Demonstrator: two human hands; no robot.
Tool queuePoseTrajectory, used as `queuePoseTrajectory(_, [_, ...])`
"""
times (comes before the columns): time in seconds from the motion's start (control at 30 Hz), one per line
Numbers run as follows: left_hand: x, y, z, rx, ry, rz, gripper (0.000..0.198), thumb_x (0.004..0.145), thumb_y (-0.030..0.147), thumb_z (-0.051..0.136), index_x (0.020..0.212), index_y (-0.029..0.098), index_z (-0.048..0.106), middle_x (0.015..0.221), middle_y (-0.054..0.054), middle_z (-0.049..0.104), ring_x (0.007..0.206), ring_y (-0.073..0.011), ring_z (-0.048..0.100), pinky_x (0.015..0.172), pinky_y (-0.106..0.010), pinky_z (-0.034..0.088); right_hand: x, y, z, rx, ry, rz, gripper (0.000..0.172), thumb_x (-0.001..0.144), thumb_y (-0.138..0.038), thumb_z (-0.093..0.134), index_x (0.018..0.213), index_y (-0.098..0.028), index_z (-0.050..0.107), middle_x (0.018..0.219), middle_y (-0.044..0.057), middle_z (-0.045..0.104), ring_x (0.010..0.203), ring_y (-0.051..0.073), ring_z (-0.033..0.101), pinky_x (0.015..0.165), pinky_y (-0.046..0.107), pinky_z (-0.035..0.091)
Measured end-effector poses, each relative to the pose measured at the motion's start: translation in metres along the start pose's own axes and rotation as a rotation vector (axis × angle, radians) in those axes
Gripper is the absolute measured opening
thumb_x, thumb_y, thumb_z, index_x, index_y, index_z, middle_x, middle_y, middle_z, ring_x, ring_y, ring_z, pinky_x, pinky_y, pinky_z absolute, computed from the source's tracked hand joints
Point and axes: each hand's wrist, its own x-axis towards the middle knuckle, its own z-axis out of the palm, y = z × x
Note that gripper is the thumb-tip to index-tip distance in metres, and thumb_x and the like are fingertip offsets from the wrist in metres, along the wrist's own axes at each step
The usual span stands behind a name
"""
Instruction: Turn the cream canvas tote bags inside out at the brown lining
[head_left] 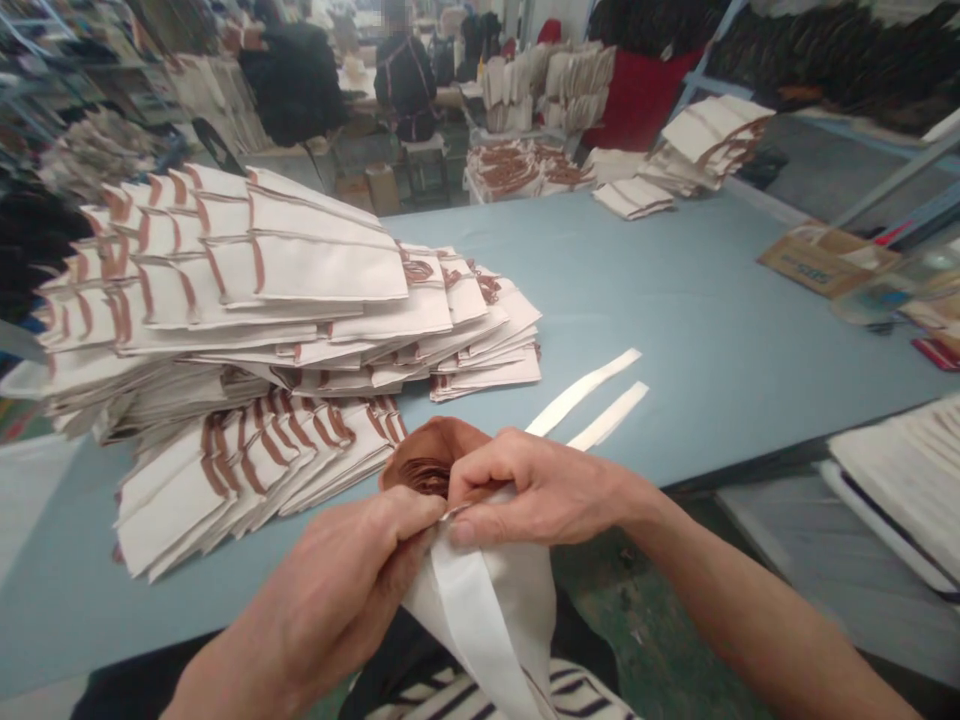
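Note:
My left hand (337, 590) and my right hand (529, 485) meet over my lap at the table's near edge. Both are closed, pinching the top of a white fabric piece (495, 620) that hangs down between them. A bundle of brown straps (424, 460) bunches just above my fingers, against the right hand. A big fanned pile of white fabric bags with brown straps (247, 330) lies on the blue table (675, 300) to the left. Two loose white strips (592, 400) lie on the table just beyond my right hand.
More white bag stacks (697, 140) and brown-strapped pieces (517, 165) sit at the far end. A cardboard box (821, 255) rests at the right edge. Stacked white panels (900, 480) lie lower right. A person in dark clothes (405, 75) sits far back.

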Motion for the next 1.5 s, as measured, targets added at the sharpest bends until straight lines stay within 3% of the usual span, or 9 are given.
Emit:
queuePoseTrajectory(0.2, [0.003, -0.023, 0.011, -0.003, 0.020, 0.211, 0.035, 0.102, 0.004, 0.047, 0.132, 0.021, 0.051, 0.104, -0.008, 0.076, 0.093, -0.0183, 0.074, 0.081, -0.025, 0.058, -0.002, 0.016, 0.005, 0.261, 0.081, 0.060, 0.032, 0.088, -0.037, 0.076, 0.072, -0.015, 0.059, 0.063, -0.009, 0.041, 0.057, 0.006, 0.033, 0.052, 0.019, 0.028])
queuePoseTrajectory(0.4, [0.015, -0.029, 0.023, 0.076, 0.180, 0.309, 0.043, 0.106, 0.013, 0.044, 0.148, 0.021, 0.044, 0.102, -0.012, 0.080, 0.086, -0.0204, 0.076, 0.073, -0.027, 0.060, 0.002, 0.031, 0.019, 0.527, 0.230, 0.056, 0.065, 0.087, -0.078, 0.064, 0.068, -0.017, 0.052, 0.060, -0.008, 0.037, 0.053, 0.006, 0.028, 0.047, 0.021, 0.022])
queuePoseTrajectory(0.57, [0.031, -0.024, 0.023, 0.127, 0.256, 0.294, 0.037, 0.102, 0.008, 0.047, 0.136, 0.022, 0.052, 0.093, -0.008, 0.079, 0.079, -0.0181, 0.075, 0.069, -0.024, 0.059, 0.007, 0.021, 0.017, 0.532, 0.257, 0.101, 0.060, 0.087, -0.069, 0.072, 0.065, -0.018, 0.048, 0.060, -0.008, 0.039, 0.053, 0.006, 0.030, 0.048, 0.021, 0.025])
queuePoseTrajectory(0.73, [0.042, -0.010, 0.012, -0.005, 0.132, 0.147, 0.022, 0.097, 0.004, 0.046, 0.094, 0.025, 0.053, 0.070, 0.004, 0.067, 0.059, -0.0129, 0.064, 0.058, -0.021, 0.049, -0.001, 0.001, -0.002, 0.354, 0.203, 0.088, 0.059, 0.088, -0.063, 0.074, 0.064, -0.020, 0.042, 0.059, -0.009, 0.033, 0.053, 0.006, 0.027, 0.047, 0.021, 0.021])
queuePoseTrajectory(0.87, [0.040, -0.003, -0.001, -0.039, 0.160, 0.089, 0.017, 0.101, 0.020, 0.053, 0.117, 0.026, 0.056, 0.088, 0.000, 0.075, 0.072, -0.0150, 0.069, 0.065, -0.023, 0.051, -0.008, -0.014, -0.012, 0.050, 0.204, -0.036, 0.045, 0.099, -0.048, 0.063, 0.067, -0.019, 0.049, 0.060, -0.008, 0.035, 0.053, 0.007, 0.030, 0.047, 0.022, 0.023])
queuePoseTrajectory(0.93, [0.040, -0.001, -0.007, -0.127, 0.120, 0.032, 0.016, 0.106, 0.029, 0.047, 0.116, 0.026, 0.060, 0.091, 0.000, 0.075, 0.075, -0.0151, 0.070, 0.068, -0.023, 0.051, -0.011, -0.020, -0.014, -0.183, 0.226, -0.169, 0.038, 0.103, -0.036, 0.057, 0.069, -0.019, 0.054, 0.061, -0.006, 0.042, 0.054, 0.008, 0.038, 0.051, 0.023, 0.028])
queuePoseTrajectory(1.07, [0.046, 0.000, -0.012, -0.241, -0.066, -0.124, 0.046, 0.112, 0.032, 0.030, 0.075, 0.023, 0.056, 0.067, 0.003, 0.063, 0.060, -0.0124, 0.061, 0.058, -0.022, 0.046, -0.017, -0.029, -0.013, -0.604, 0.292, -0.390, 0.032, 0.106, -0.024, 0.048, 0.077, -0.020, 0.060, 0.065, -0.002, 0.061, 0.060, 0.011, 0.054, 0.059, 0.026, 0.037])
queuePoseTrajectory(1.3, [0.048, -0.008, -0.007, 0.212, 0.016, 0.306, 0.042, 0.112, 0.019, 0.032, 0.077, 0.020, 0.055, 0.061, 0.002, 0.058, 0.053, -0.0135, 0.051, 0.052, -0.028, 0.035, -0.021, -0.022, -0.006, -0.919, 0.323, -0.346, 0.037, 0.111, -0.024, 0.042, 0.081, -0.018, 0.064, 0.068, 0.000, 0.068, 0.062, 0.013, 0.059, 0.059, 0.027, 0.039])
queuePoseTrajectory(1.5, [0.038, -0.013, -0.010, 0.069, -0.097, 0.207, 0.041, 0.115, 0.027, 0.023, 0.091, 0.021, 0.055, 0.073, 0.002, 0.063, 0.064, -0.0127, 0.059, 0.062, -0.025, 0.042, -0.017, -0.014, 0.001, -0.954, 0.326, -0.387, 0.044, 0.112, -0.025, 0.037, 0.077, -0.017, 0.063, 0.064, 0.000, 0.062, 0.058, 0.014, 0.055, 0.058, 0.028, 0.038])
